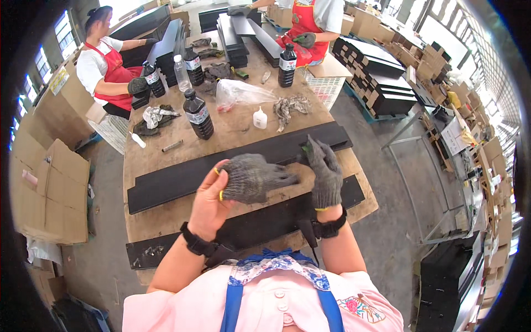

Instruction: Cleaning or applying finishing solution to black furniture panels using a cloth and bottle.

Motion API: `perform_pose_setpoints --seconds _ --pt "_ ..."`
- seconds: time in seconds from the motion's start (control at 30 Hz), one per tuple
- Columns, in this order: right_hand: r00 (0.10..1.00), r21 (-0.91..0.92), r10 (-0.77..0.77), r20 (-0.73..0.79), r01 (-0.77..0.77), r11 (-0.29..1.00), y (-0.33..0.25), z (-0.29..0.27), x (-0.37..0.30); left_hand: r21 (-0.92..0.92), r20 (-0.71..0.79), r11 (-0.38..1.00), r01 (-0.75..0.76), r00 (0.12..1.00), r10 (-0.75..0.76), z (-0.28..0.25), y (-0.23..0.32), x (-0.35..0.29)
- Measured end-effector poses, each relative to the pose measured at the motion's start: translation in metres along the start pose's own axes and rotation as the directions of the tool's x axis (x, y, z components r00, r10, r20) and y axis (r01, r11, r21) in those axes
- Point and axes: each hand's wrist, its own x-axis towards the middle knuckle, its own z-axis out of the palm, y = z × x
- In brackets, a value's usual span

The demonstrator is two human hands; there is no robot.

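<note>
Because it is viewed from above, the worktop (229,138) shows its brown surface out to both side edges. Two black boards follow its near edge: the far board (191,177) spans almost from left edge to right, and the near board (265,220) lies in front of the person's waist; both are flat, probably for steadiness and easy reach. The gloved right hand (324,174) is over the far board, fingers extended and slightly parted; with the palm hidden, whether it holds anything cannot be told. The bare left hand (209,199) pinches a loose glove (251,178) by its yellow-trimmed cuff. This glove, grey and held above the far board's near edge, points its fingers toward the right hand; gripping the cuff presumably keeps its opening accessible. A clear bag (240,94) lies slack toward the worktop's far edge. Dark bottles (198,115) stand upright, apart from the boards, perhaps to guard against spills. A small white bottle (260,118) stands between bag and far board. Smallest is a marker (172,146), on its side toward the left edge, likely laid there to be at hand
</note>
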Motion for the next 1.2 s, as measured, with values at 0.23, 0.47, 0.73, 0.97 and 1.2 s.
perform_pose_setpoints --seconds 0.23,0.47,0.73,0.97,1.2 --pt "0.841 -0.878 -0.276 0.466 0.479 -0.023 -0.04 -0.062 -0.036 0.093 -0.082 0.984 -0.152 0.984 0.16 -0.022 0.032 -0.007" --pt "0.947 -0.934 0.043 0.319 0.321 -0.159 -0.032 -0.098 -0.072 -0.081 -0.034 0.996 -0.045 0.999 0.043 -0.043 0.033 0.011" --pt "0.841 -0.858 -0.337 0.423 0.492 0.151 -0.056 -0.049 -0.07 0.109 -0.063 0.994 0.008 0.998 -0.001 -0.015 0.034 0.006" --pt "0.804 -0.535 0.018 0.594 0.378 0.756 -0.038 0.046 -0.064 0.864 0.245 0.478 -0.161 0.962 -0.119 0.007 0.019 -0.001" --pt "0.73 -0.629 0.333 0.597 0.169 0.759 -0.013 0.06 -0.061 0.927 0.32 0.111 -0.358 0.91 0.265 0.02 0.037 -0.009"
